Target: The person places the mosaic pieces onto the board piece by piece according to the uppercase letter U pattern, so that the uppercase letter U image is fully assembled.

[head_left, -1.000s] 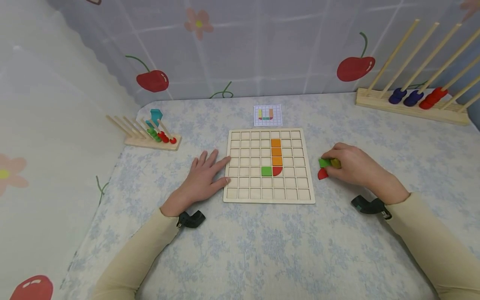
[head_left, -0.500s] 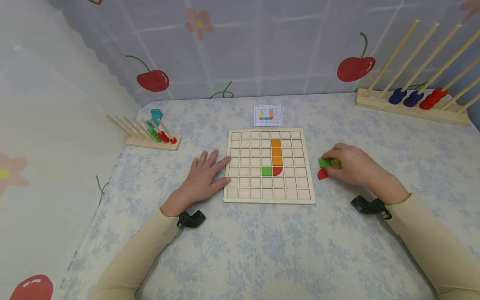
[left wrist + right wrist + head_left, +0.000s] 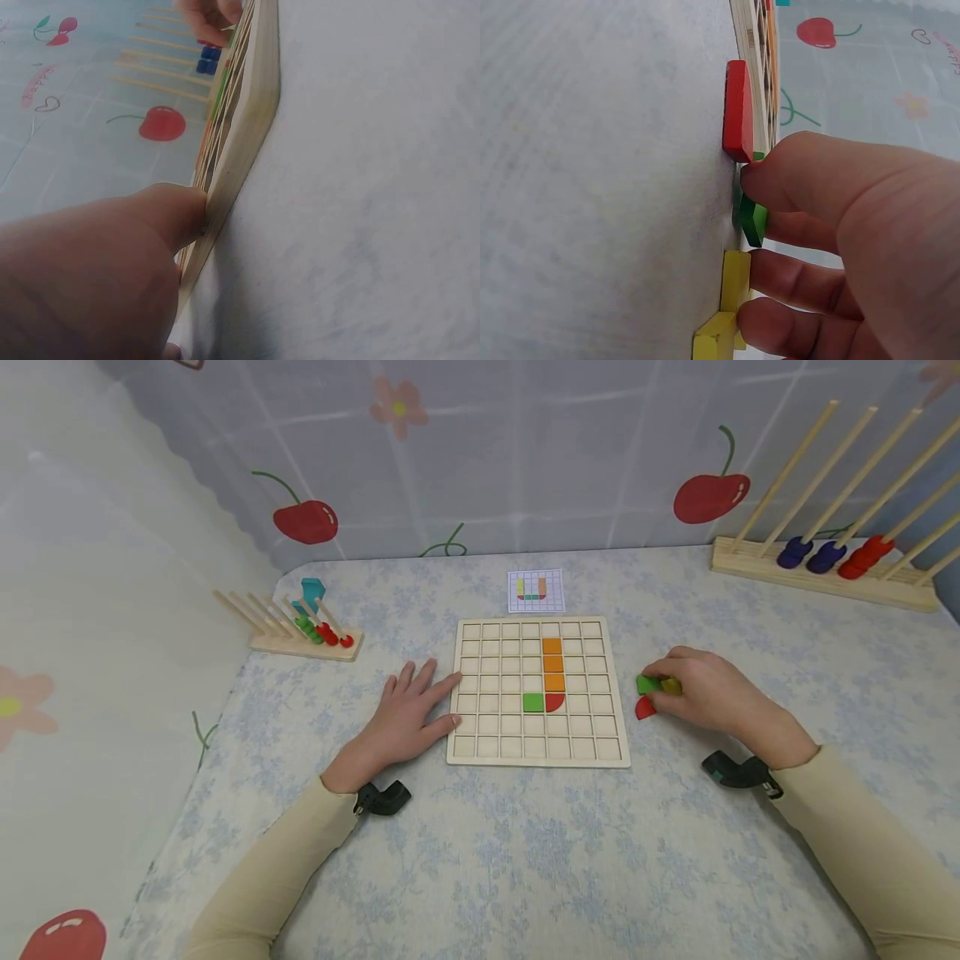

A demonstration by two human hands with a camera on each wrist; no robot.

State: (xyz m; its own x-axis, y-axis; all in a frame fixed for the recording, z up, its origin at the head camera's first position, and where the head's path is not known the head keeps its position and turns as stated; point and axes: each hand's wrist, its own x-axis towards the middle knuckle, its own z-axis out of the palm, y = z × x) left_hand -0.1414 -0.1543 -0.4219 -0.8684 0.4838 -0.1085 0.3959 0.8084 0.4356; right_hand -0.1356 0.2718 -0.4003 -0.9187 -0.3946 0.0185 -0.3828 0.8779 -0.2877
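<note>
My left hand (image 3: 408, 718) lies with spread fingers on the cloth, its thumb and index fingertip touching the left edge of the wooden grid board (image 3: 487, 750). Several orange tiles (image 3: 552, 664), a green square (image 3: 533, 702) and a red rounded tile (image 3: 555, 702) sit in the board's cells. Right of the board, my right hand (image 3: 701, 689) pinches a green tile (image 3: 754, 220) between thumb and index finger; the tile is tilted. Beside it lie a loose red rounded tile (image 3: 739, 112) and yellow tiles (image 3: 736, 281), partly hidden by the fingers in the head view.
Behind the board lies a pattern card (image 3: 536, 591) showing a coloured U shape. A small peg rack (image 3: 303, 646) with beads stands at the left, a teal piece (image 3: 312, 591) behind it. A larger peg rack (image 3: 825, 578) is at the back right.
The green tile in my right hand has tilted and shifted very slightly. My left hand and the board's tiles stay where they were.
</note>
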